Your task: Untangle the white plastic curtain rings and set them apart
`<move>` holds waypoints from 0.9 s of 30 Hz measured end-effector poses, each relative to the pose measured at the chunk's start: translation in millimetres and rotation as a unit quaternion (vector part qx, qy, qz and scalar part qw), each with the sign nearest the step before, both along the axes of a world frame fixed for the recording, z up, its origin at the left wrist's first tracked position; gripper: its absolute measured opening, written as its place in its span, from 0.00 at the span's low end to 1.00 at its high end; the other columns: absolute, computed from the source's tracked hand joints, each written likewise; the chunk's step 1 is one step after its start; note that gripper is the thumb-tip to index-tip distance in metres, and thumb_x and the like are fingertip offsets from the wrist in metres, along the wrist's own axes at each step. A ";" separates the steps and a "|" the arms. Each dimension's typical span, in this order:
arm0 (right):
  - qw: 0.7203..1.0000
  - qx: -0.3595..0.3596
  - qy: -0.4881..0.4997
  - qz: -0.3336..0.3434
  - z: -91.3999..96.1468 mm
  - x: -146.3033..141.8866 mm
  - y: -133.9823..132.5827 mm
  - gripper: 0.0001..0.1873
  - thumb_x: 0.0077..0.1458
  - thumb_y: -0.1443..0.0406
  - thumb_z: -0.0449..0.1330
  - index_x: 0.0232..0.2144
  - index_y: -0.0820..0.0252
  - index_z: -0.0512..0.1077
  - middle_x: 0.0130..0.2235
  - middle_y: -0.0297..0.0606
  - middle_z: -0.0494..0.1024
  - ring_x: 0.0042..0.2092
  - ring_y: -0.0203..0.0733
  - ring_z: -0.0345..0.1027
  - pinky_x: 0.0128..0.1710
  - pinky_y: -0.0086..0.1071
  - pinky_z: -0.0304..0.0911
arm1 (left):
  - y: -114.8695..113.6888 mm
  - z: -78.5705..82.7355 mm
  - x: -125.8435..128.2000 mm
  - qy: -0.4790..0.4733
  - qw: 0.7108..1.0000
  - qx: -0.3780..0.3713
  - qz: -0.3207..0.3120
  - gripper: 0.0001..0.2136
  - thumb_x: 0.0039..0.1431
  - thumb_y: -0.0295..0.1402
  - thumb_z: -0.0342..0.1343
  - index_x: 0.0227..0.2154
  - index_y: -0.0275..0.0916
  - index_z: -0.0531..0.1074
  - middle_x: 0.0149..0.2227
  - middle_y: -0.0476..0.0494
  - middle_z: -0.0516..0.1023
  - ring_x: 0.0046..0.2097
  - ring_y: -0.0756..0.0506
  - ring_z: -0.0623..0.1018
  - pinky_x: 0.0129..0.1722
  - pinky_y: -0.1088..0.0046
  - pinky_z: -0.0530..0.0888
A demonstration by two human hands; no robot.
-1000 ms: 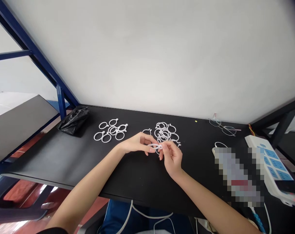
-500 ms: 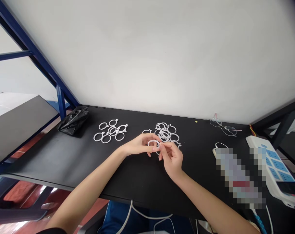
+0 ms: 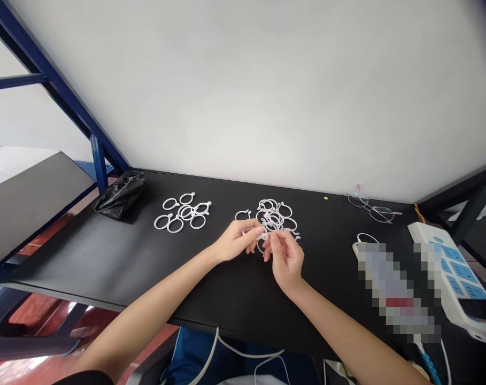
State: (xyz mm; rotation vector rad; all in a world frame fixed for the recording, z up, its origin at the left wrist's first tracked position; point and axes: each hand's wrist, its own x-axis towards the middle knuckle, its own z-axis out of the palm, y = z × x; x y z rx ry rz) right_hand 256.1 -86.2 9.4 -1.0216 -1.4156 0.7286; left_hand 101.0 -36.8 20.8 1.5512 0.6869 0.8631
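My left hand (image 3: 237,243) and my right hand (image 3: 285,256) meet over the middle of the black table (image 3: 106,256). Both pinch one white plastic ring (image 3: 262,234) between their fingertips, just in front of a heap of the same white rings (image 3: 275,218). One single ring (image 3: 243,215) lies beside that heap, right behind my left hand. A second group of rings (image 3: 183,214) lies spread flat further left.
A crumpled black bag (image 3: 120,196) sits at the table's back left corner. Wire-framed glasses (image 3: 371,208) lie at the back right. A white and blue power strip (image 3: 453,272) and a blurred-out object (image 3: 395,291) lie at the right. White cables (image 3: 234,355) hang below the front edge.
Both hands stay together at the same spot, turning the ring between their fingertips. The camera has tilted slightly; the piles have not moved.
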 end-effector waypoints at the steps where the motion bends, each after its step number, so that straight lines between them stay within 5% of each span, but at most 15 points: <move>1: 1.000 -0.002 -0.003 0.005 -0.8 0.3 0.3 0.12 0.65 0.59 0.51 0.31 0.57 0.67 0.25 0.31 0.71 0.20 0.32 0.65 0.20 0.29 0.64 | -0.1 -0.1 -0.2 0.002 1.000 -0.001 0.004 0.19 0.64 0.47 0.49 0.30 0.34 0.68 0.18 0.53 0.66 0.20 0.54 0.67 0.25 0.77 0.70; 10: 0.997 -0.012 -0.029 0.075 -7.3 1.0 -0.4 0.11 0.66 0.60 0.49 0.30 0.56 0.62 0.19 0.26 0.65 0.18 0.32 0.60 0.18 0.27 0.57 | -0.5 4.1 0.4 -0.007 1.000 -0.011 0.005 0.19 0.65 0.47 0.49 0.28 0.34 0.67 0.17 0.54 0.65 0.20 0.54 0.67 0.27 0.76 0.72; 27: 0.996 0.013 -0.027 0.085 -8.8 -0.2 -0.3 0.12 0.68 0.63 0.47 0.30 0.56 0.61 0.18 0.25 0.63 0.18 0.31 0.59 0.21 0.28 0.58 | 1.1 5.5 -0.6 -0.026 0.999 -0.030 -0.026 0.19 0.65 0.46 0.49 0.25 0.35 0.66 0.15 0.55 0.63 0.18 0.55 0.65 0.27 0.73 0.76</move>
